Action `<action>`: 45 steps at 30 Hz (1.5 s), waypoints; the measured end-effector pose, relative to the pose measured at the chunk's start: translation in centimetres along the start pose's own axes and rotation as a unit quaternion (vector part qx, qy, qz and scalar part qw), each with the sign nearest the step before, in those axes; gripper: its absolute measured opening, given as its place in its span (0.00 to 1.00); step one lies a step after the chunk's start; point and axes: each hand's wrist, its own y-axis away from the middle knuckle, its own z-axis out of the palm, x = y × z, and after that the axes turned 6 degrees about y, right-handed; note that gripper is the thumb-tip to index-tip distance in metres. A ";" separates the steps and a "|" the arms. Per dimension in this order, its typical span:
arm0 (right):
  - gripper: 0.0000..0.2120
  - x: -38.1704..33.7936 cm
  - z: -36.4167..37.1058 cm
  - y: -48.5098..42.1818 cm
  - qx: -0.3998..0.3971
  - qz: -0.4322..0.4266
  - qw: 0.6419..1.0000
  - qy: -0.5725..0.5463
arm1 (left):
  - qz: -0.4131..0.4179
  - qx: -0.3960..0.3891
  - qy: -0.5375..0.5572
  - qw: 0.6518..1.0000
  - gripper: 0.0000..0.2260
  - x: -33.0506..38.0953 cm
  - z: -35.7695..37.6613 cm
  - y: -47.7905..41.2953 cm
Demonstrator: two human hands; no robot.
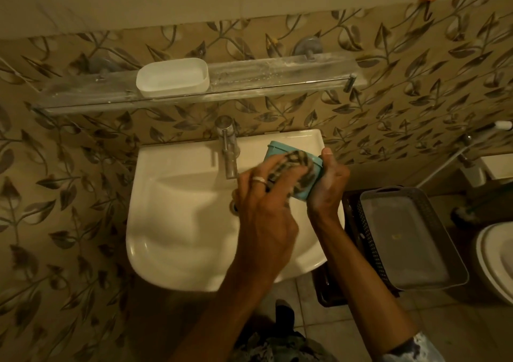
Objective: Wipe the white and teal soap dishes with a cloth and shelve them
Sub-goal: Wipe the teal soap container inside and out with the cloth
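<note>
The sink (180,222) is lying open to the left of and in front of the hands, with the tap (229,150) standing just beside the left hand's knuckles. Above, the glass shelf (277,75) is carrying the white soap dish (172,77) left of centre, leaving bare glass on its right. The right hand (329,184) is gripping the teal soap dish (277,152) from its right side, tilted over the sink's back right part. The left hand (263,203) is clutching a checked cloth (297,164) and pressing it into the dish. Cloth and fingers are hiding most of the dish's inside, and the left hand is showing blurred. A grey basket (385,190) is sitting near the right forearm.
</note>
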 end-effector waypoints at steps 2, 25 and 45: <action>0.23 0.0 -0.1 0.1 0.009 0.016 1.000 -0.003 | -0.046 0.012 0.019 0.999 0.23 -0.7 -0.8 -0.8; 0.23 0.5 0.3 0.6 0.001 -0.003 1.000 0.017 | -0.051 0.005 0.006 0.999 0.18 1.3 0.2 -0.9; 0.14 1.3 -1.0 1.5 -0.038 0.038 0.998 0.022 | 0.051 -0.054 -0.028 0.997 0.18 2.3 0.9 -0.2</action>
